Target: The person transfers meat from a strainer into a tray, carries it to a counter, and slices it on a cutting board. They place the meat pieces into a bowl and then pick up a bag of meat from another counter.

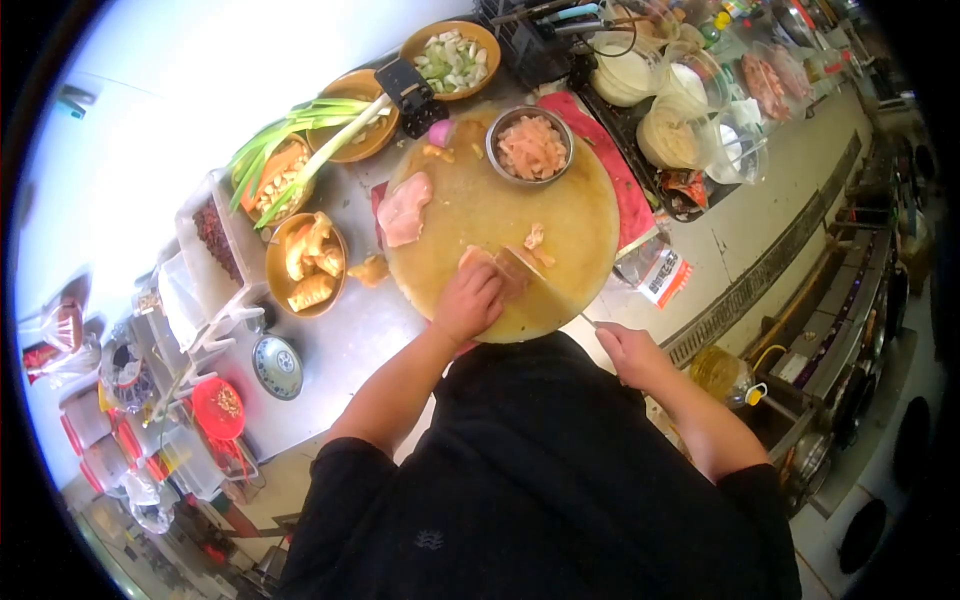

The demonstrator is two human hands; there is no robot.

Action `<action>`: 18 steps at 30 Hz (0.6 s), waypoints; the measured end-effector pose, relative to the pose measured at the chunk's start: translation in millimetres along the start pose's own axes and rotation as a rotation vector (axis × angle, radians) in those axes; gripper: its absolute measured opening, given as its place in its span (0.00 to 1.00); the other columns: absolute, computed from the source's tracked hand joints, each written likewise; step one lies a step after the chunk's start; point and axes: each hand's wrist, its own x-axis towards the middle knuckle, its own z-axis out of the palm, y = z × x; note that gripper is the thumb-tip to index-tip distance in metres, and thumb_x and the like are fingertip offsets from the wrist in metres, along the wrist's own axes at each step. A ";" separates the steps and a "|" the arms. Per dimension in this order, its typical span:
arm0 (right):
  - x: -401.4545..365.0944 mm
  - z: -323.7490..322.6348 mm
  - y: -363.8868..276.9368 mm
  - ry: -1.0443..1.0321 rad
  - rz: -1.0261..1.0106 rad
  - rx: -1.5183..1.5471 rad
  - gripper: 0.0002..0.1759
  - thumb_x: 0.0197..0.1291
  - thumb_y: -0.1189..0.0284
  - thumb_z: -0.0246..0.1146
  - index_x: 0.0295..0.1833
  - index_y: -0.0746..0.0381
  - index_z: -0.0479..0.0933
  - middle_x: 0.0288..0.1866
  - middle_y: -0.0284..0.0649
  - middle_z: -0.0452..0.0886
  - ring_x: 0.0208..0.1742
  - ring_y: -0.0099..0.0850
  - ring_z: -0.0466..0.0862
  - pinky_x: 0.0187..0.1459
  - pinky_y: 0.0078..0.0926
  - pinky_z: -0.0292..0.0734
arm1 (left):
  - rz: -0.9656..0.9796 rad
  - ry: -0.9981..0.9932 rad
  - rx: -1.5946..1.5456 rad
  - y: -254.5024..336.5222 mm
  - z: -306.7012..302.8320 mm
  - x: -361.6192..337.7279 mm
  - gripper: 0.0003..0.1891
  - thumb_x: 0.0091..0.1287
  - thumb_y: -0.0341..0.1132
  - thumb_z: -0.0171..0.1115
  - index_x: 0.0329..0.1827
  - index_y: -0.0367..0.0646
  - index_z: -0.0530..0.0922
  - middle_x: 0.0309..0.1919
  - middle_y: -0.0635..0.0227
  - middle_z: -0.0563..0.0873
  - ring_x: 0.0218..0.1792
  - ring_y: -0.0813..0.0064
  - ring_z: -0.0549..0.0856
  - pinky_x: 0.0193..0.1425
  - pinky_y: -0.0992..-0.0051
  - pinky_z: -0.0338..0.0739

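Note:
My right hand (632,355) grips the handle of a cleaver (548,284), its blade lying over the near right part of a round cutting board (445,170). Curled fingers of my left hand (470,300) hold down a piece of raw chicken (513,284) beside the blade; the hand hides part of it. Small meat scraps (535,238) lie just beyond the blade. Farther left on the board rests a larger pale pink slab of raw chicken breast (404,209). A steel bowl (490,150) of sliced pink meat stands at the board's far side.
Left of the board are a bowl of ginger (342,262), long green scallions (335,140) and a patterned bowl (278,367). Beyond stands a bowl of chopped scallion (490,40). Tubs of seasoning (672,138) sit at upper right; an oil jug (722,376) is right of my arm.

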 end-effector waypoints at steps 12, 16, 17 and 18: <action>25.6 33.4 -31.1 -0.012 -0.055 -0.134 0.26 0.75 0.52 0.48 0.63 0.59 0.78 0.49 0.59 0.84 0.53 0.56 0.83 0.57 0.47 0.77 | 0.064 -0.033 0.067 -5.9 4.7 7.5 0.20 0.50 0.34 0.70 0.48 0.41 0.85 0.53 0.59 0.83 0.61 0.52 0.79 0.70 0.54 0.71; 42.5 38.5 -49.6 -0.028 -0.093 -0.123 0.26 0.75 0.53 0.49 0.62 0.61 0.78 0.50 0.57 0.84 0.53 0.55 0.83 0.56 0.46 0.77 | 0.088 -0.030 0.099 -2.3 -2.5 11.2 0.17 0.51 0.35 0.70 0.44 0.39 0.85 0.54 0.58 0.82 0.61 0.54 0.78 0.70 0.54 0.71; 42.4 36.1 -46.9 -0.025 -0.114 -0.112 0.27 0.75 0.52 0.48 0.63 0.59 0.77 0.51 0.57 0.84 0.53 0.56 0.83 0.57 0.47 0.77 | 0.095 -0.029 0.099 -8.4 1.4 8.2 0.17 0.51 0.35 0.70 0.44 0.39 0.85 0.54 0.58 0.82 0.61 0.54 0.78 0.70 0.54 0.71; 38.6 34.4 -36.8 -0.022 -0.114 -0.114 0.27 0.75 0.52 0.48 0.63 0.59 0.77 0.51 0.57 0.84 0.53 0.56 0.83 0.57 0.47 0.77 | 0.021 -0.009 0.048 -17.1 7.4 1.6 0.17 0.51 0.34 0.69 0.45 0.39 0.84 0.53 0.56 0.82 0.60 0.53 0.79 0.68 0.54 0.72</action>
